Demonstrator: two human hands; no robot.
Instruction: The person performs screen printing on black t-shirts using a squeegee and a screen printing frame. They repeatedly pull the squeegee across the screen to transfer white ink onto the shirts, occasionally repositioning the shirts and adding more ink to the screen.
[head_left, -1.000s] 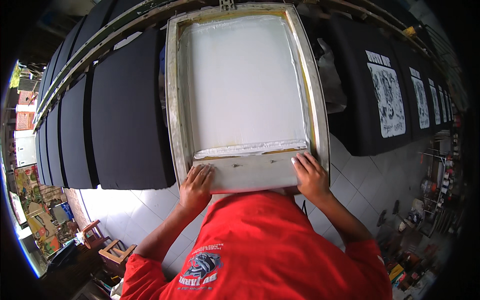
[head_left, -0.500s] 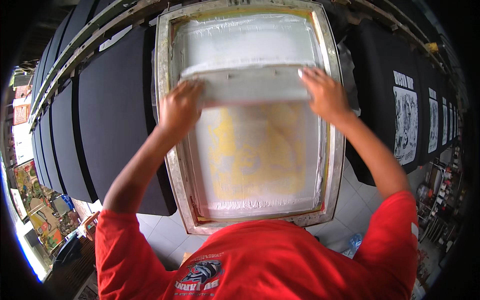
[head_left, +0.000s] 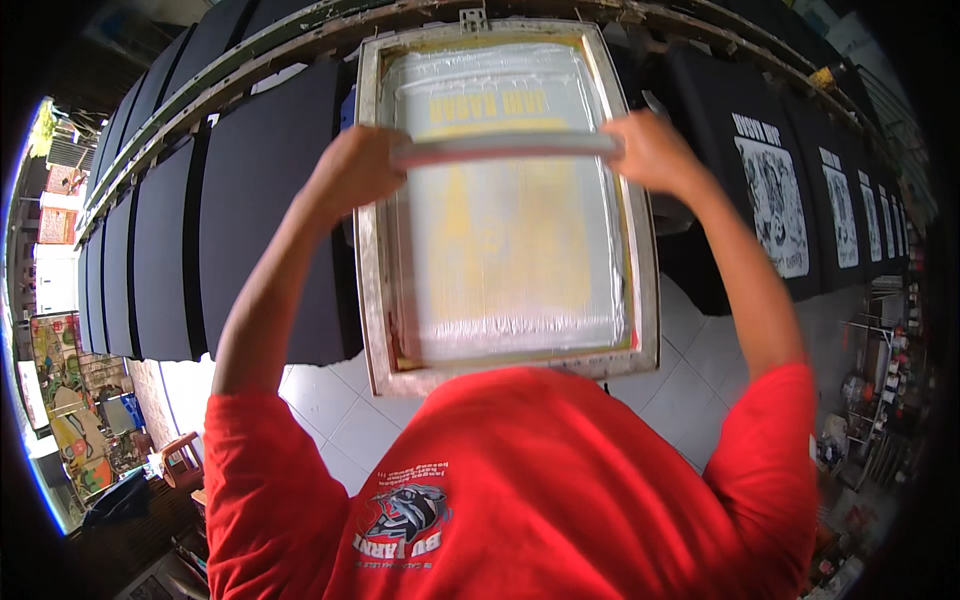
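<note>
The squeegee [head_left: 508, 148] is a long, narrow, straight bar, pale grey along its upper part with a reddish strip along the lower edge; motion blur softens its outline. Its long axis runs left to right, almost level, square across the screen frame [head_left: 374, 300], one end toward the left side rail and the other toward the right. It lies over the upper part of the mesh [head_left: 500, 270], toward the far end of the frame; whether its lower edge touches the mesh I cannot tell

The left hand [head_left: 366, 165] is closed around the left end of the bar and the right hand [head_left: 650, 150] around the right end, both with fingers bent; the fingertips are blurred or hidden

The frame is an upright rectangle to the eye, off-white and stained, its long axis pointing away from the person. The mesh is whitish with a pale yellow pattern, and a rough ridge of white ink [head_left: 510, 327] runs across its near end. Plain black fabric panels [head_left: 265, 220] stand in a row to the left, and a black panel with a white print [head_left: 772, 205] is to the right. The person wears a red shirt [head_left: 600, 480]
</note>
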